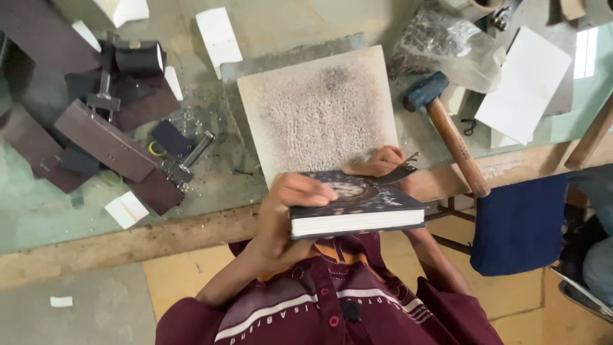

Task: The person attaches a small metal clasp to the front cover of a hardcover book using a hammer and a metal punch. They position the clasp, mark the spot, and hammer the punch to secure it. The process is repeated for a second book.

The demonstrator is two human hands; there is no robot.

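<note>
A thick book (357,207) with a dark patterned cover and white page edges is held level just above the table's near edge. My left hand (284,214) grips its left end, fingers on top of the cover. My right hand (382,161) reaches over the book's far edge and holds a small dark metal tool (399,172) against the cover. Just beyond lies a square pitted grey work slab (319,112) with a dark worn patch.
A wooden-handled hammer (447,124) lies right of the slab. A clear bag of small metal parts (447,45) and white cards (527,83) sit at the back right. Dark brown cover pieces (108,140) and a black punch tool (137,57) lie left. A blue cloth (517,223) hangs off the edge.
</note>
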